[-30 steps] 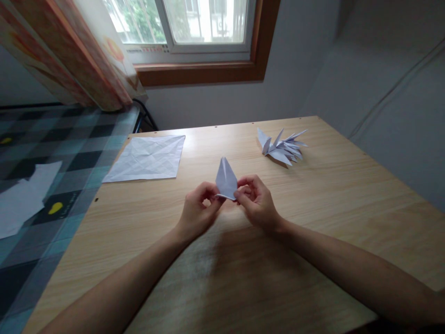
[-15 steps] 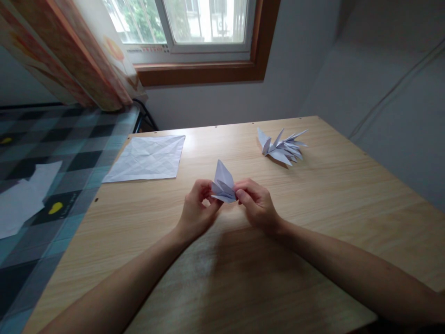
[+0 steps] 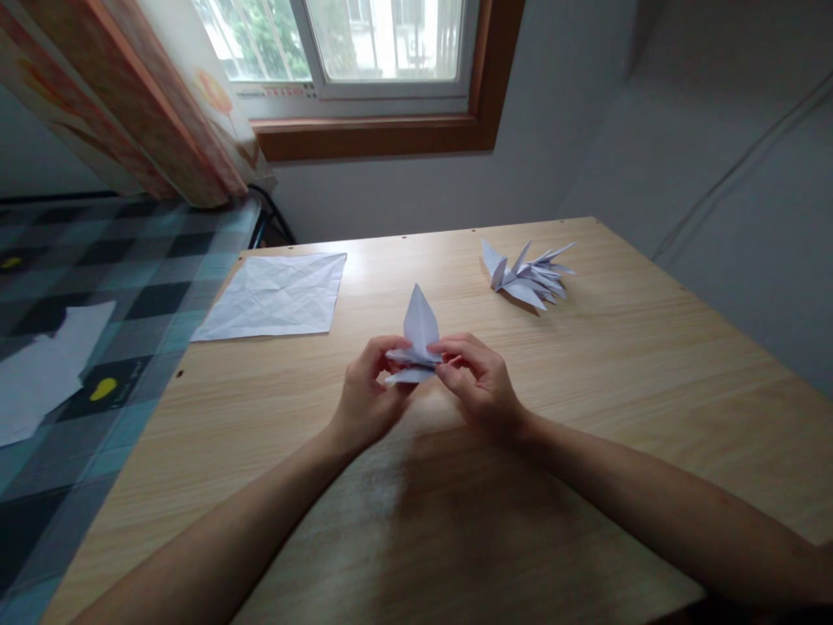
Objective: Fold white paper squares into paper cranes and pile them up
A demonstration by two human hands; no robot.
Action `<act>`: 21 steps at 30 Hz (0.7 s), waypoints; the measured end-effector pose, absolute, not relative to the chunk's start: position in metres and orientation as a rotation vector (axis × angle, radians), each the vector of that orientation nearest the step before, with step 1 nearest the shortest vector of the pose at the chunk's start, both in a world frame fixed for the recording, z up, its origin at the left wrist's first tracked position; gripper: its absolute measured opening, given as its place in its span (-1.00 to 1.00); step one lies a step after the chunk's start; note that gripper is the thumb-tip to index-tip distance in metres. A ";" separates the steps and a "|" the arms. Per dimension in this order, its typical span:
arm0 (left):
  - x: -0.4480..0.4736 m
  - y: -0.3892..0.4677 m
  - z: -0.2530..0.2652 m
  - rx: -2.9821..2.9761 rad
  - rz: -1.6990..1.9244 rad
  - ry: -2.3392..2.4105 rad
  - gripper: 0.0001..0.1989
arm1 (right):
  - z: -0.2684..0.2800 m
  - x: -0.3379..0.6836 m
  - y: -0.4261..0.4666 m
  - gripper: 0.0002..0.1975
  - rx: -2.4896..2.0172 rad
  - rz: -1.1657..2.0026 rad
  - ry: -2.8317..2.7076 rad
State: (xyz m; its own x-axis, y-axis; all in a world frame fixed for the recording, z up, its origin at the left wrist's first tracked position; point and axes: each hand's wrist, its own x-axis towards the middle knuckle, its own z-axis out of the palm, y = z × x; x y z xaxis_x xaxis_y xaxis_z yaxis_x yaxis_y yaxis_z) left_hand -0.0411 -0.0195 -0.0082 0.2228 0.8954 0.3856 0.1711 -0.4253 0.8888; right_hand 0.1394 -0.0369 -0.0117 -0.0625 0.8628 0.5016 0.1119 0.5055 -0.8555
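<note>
A small white folded paper piece is held between both hands above the middle of the table, one pointed flap standing up and other flaps lying lower towards me. My left hand pinches it from the left, fingers curled and thumb beneath. On the other side, my right hand grips its right edge between thumb and fingers. The fingertips partly hide the lower folds. Beyond my right hand lies a cluster of folded paper pieces with many pointed tips.
A creased white paper sheet lies flat at the table's far left. The wooden table stands beside a checked cloth surface bearing loose white paper. Behind are a window and a curtain.
The pointed flap now stands higher and more upright, and the lower flaps have spread to the left. My right fingers have shifted onto the flap's base. Both arms have hardly moved.
</note>
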 end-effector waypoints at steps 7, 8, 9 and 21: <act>-0.037 -0.019 -0.009 1.550 1.319 0.989 -0.63 | -0.019 0.136 -0.038 -0.74 -0.843 0.949 -1.427; -0.037 -0.019 -0.009 1.526 1.326 0.993 -0.62 | -0.021 0.135 -0.038 -0.70 -0.832 0.978 -1.400; -0.037 -0.019 -0.010 1.526 1.325 1.005 -0.64 | -0.022 0.134 -0.037 -0.67 -0.822 1.001 -1.387; -0.043 -0.018 -0.009 1.643 0.993 0.806 -0.75 | -0.023 0.137 -0.034 -0.75 -0.771 0.968 -1.553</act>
